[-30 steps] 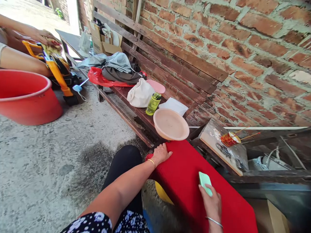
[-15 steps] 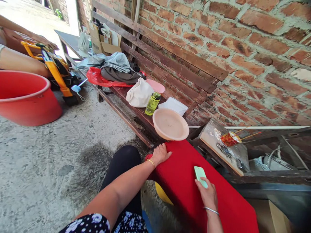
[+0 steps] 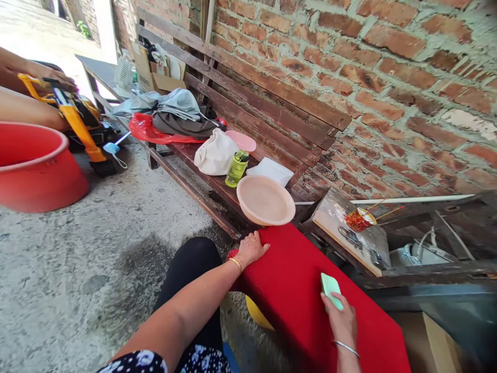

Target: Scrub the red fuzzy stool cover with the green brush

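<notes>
A red cloth (image 3: 295, 290) lies over a long flat surface in front of me, its far end close to the bench. My left hand (image 3: 251, 248) grips the cloth's far left edge, fingers bent over it and thumb apart on top. In my right hand (image 3: 341, 316) is a mint-green, flat block with rounded corners (image 3: 331, 291), pressed to the cloth; its underside is hidden, so I cannot tell its exact kind. Just beyond the cloth, a pale peach basin (image 3: 266, 199) sits on the end of the wooden bench (image 3: 186, 155).
On the bench are a green bottle (image 3: 236, 168), a white bag (image 3: 216, 153) and a pink dish (image 3: 241, 141). A red tub (image 3: 42, 176) stands left, beside another person's leg (image 3: 31, 106) and a yellow toy (image 3: 79, 129). Scissors (image 3: 350, 237) lie on a board at right.
My right hand has slid the green block slightly right and nearer to me over the cloth. My left hand keeps its place at the edge. The view has shifted a little.
</notes>
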